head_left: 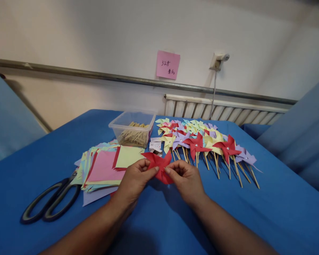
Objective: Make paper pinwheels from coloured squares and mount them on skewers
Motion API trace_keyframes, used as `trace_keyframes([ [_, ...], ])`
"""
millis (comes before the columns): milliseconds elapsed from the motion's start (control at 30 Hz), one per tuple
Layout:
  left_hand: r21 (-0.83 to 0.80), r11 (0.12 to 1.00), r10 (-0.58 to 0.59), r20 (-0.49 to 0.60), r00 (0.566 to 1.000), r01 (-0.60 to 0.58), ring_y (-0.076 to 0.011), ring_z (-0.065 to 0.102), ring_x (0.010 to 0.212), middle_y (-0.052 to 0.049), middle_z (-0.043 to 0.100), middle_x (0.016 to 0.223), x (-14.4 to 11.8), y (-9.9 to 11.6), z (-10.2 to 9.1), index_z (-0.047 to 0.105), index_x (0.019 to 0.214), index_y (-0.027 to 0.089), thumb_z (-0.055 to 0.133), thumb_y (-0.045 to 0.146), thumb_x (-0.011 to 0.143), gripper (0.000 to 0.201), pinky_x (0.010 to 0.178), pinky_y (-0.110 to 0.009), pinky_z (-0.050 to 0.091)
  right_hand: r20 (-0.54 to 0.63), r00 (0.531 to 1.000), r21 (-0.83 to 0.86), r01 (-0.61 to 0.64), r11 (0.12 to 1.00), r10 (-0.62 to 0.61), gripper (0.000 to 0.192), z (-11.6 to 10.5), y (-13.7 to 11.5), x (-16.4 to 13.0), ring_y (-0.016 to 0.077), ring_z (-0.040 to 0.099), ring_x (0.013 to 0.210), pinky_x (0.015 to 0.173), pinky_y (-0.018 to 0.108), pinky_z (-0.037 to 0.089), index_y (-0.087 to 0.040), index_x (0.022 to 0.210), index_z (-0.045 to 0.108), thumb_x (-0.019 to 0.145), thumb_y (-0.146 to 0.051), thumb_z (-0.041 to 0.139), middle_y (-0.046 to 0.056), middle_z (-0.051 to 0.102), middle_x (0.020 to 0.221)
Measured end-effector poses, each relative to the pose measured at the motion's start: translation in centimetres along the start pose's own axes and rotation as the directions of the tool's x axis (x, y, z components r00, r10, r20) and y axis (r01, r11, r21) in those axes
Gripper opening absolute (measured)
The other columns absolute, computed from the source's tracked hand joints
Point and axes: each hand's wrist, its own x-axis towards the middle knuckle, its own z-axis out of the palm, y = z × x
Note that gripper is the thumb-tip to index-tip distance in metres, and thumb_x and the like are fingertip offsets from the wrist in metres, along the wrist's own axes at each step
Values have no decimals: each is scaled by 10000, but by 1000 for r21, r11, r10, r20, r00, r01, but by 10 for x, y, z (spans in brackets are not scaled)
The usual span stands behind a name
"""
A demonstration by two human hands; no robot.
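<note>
My left hand [134, 182] and right hand [184, 180] are both pinched on a red folded paper [159, 165], held between them just above the middle of the blue counter [255, 212]. Just beyond my left hand lies a stack of coloured paper squares [103, 168], with black scissors [51, 200] toward the counter's left edge. Beyond my right hand lie finished pinwheels on sticks [202, 143]. A clear tub of sticks [133, 128] stands near the far edge.

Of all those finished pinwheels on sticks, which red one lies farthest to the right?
The red pinwheel near the right end of the row, with only a purple pinwheel beyond it. The other red pinwheel lies further left, closer to the hands.
</note>
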Motion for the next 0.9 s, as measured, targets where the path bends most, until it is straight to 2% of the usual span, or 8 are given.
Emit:
trace_keyframes([
  [167, 51, 999, 15, 12, 1000, -16, -121, 520, 557, 38, 583, 586, -1, 2, 1, 572, 639, 174, 745, 309, 584, 226, 523, -228, 389, -3, 997, -76, 73, 994, -74, 109, 2, -2, -3, 116, 544, 556, 537, 230, 437, -157, 694, 655, 757, -244, 634, -1, 620, 615],
  [367, 164, 984, 71, 21, 997, -73, -113, 491, 586, 51, 550, 601, -6, 5, 5, 528, 642, 179, 701, 298, 636, 210, 549, -227, 375, -8, 992, -137, 127, 983, -129, 108, 3, -1, -3, 106, 528, 539, 517, 211, 415, -168, 681, 647, 771, -222, 628, -19, 598, 596],
  [600, 253, 961, 117, 8, 993, -115, -120, 490, 585, 56, 526, 588, -9, 5, 6, 493, 620, 188, 666, 288, 662, 204, 549, -235, 370, -5, 991, -165, 129, 978, -132, 109, 3, 0, -4, 113, 529, 551, 523, 216, 412, -174, 695, 647, 782, -236, 628, -16, 606, 605],
  [900, 352, 916, 207, 0, 978, -194, -118, 491, 556, 63, 530, 560, -12, 7, 6, 535, 616, 186, 649, 269, 680, 155, 536, -234, 376, -12, 987, -184, 155, 971, -160, 104, 4, -3, -4, 116, 540, 566, 534, 220, 411, -176, 700, 649, 784, -231, 620, -10, 622, 630],
])
